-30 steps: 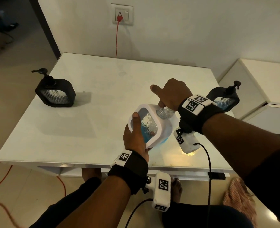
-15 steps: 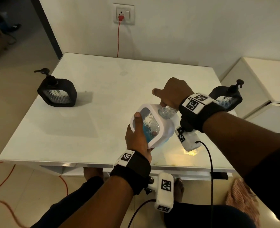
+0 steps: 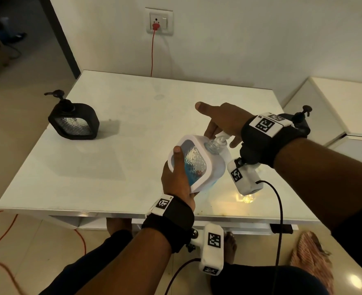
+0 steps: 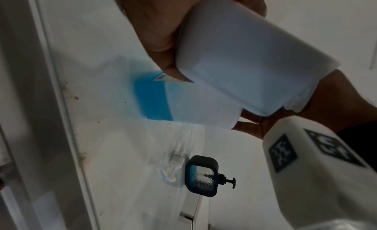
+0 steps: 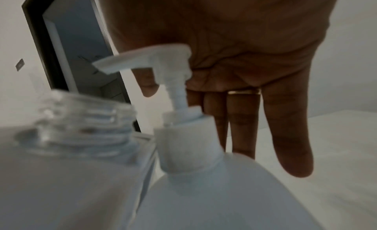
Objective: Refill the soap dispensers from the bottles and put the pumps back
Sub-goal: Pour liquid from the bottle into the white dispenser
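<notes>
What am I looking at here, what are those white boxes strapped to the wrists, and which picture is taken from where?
There is no machine here: a person works with two bare hands. The white boxes are small cameras strapped to the wrists. The wide picture comes from a camera worn on the head, and the other two look along each hand.

The left hand grips a white soap dispenser, tilted. Its clear threaded neck is open, with no pump on it. The right hand is open, fingers straight, with its palm over the pump head of a white refill bottle that holds blue liquid.

On the white table one black dispenser stands at the far left and a second black dispenser at the right, both with pumps on. A loose white pump lies beside the second one.
</notes>
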Demonstrator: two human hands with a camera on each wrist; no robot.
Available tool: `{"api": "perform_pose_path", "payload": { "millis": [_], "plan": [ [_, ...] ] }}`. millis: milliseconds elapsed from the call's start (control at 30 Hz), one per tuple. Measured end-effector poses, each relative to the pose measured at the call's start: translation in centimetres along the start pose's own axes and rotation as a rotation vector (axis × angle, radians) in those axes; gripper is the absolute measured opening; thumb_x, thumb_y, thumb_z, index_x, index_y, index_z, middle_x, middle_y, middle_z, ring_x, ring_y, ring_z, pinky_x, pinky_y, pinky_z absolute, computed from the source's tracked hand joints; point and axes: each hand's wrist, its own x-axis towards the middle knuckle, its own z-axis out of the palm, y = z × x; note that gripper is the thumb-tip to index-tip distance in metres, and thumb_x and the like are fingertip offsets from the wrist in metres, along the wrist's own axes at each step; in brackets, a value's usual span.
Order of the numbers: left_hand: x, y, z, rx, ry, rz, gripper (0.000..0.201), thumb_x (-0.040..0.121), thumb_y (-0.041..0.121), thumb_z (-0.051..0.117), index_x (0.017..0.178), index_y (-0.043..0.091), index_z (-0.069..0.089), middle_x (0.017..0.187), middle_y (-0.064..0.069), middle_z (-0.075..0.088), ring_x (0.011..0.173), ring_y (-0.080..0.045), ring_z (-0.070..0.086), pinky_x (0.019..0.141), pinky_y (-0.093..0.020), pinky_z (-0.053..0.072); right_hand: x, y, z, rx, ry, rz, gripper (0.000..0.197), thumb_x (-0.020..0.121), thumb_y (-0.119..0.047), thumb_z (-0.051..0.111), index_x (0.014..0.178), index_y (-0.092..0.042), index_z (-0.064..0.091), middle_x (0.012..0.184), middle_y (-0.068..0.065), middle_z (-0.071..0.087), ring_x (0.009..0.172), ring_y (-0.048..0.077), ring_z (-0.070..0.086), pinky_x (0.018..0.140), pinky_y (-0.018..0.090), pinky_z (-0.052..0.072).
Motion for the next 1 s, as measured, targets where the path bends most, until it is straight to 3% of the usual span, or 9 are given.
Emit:
{"api": "perform_pose_path", "payload": {
  "millis": [133,233,400,533,633,833,1000],
  "plan": [
    [0.0,0.0,0.2,-0.014,0.004,-0.011,0.055,0.091,0.070,0.061,0.136,0.038,0.061,0.129,-0.004,0.071,0.115,-0.033,0.069,0.090,-0.059,0.062,-0.2,0.4,0.6,-0.022,0.018,-0.001,0.077,0.098,-0.070,0.033,0.078,-0.007,0.073,0.073,-0.001,0.064,0.075,0.020,0.059,0.088,0.038,0.049],
    [-0.2,-0.1,0.3,-0.025,0.007,-0.008,0.056,0.091,0.070,0.060,0.137,0.039,0.060,0.131,-0.004,0.070,0.118,-0.033,0.068,0.094,-0.061,0.059,-0.1,0.7,0.8,0.021,0.049,0.026,0.080,0.098,-0.070,0.033,0.086,-0.001,0.073,0.052,-0.004,0.062,0.067,0.019,0.058,0.093,0.042,0.052],
    [-0.4,0.0,0.4,-0.038,0.003,0.000,0.052,0.093,0.068,0.059,0.135,0.038,0.062,0.128,-0.005,0.071,0.115,-0.033,0.069,0.092,-0.060,0.061,0.4,0.9,0.9,0.020,0.064,0.033,0.074,0.097,-0.067,0.043,0.092,0.000,0.073,0.065,0.000,0.063,0.069,0.020,0.060,0.095,0.046,0.054],
    [-0.5,0.1,0.3,-0.053,-0.005,-0.006,0.049,0.092,0.067,0.060,0.130,0.037,0.064,0.126,-0.005,0.073,0.114,-0.033,0.070,0.089,-0.058,0.062,1.1,1.2,1.1,-0.038,0.086,0.041,0.057,0.092,-0.061,0.057,0.089,-0.006,0.072,0.074,0.005,0.067,0.075,0.025,0.065,0.090,0.048,0.057],
    [-0.6,0.3,0.3,-0.041,0.003,-0.009,0.052,0.092,0.067,0.059,0.134,0.036,0.061,0.127,-0.005,0.072,0.113,-0.033,0.070,0.089,-0.057,0.063,1.5,1.5,1.3,-0.082,0.123,0.046,0.050,0.090,-0.057,0.060,0.091,-0.009,0.072,0.072,0.001,0.068,0.073,0.022,0.064,0.087,0.047,0.059],
    [-0.7,0.4,0.3,-0.037,0.007,-0.007,0.048,0.093,0.066,0.059,0.133,0.038,0.061,0.127,-0.005,0.071,0.115,-0.033,0.069,0.090,-0.059,0.062,1.0,1.1,1.0,-0.034,0.099,0.029,0.065,0.096,-0.062,0.047,0.087,-0.004,0.075,0.065,0.001,0.069,0.072,0.026,0.067,0.088,0.046,0.058],
    [-0.9,0.4,0.4,-0.038,-0.013,-0.011,0.064,0.078,0.072,0.064,0.132,0.040,0.062,0.129,-0.004,0.072,0.116,-0.033,0.070,0.088,-0.058,0.063,0.0,0.2,-0.6,0.014,0.030,0.039,0.081,0.099,-0.068,0.034,0.089,0.000,0.077,0.079,0.009,0.073,0.069,0.024,0.066,0.059,0.032,0.049]
  ]
}}
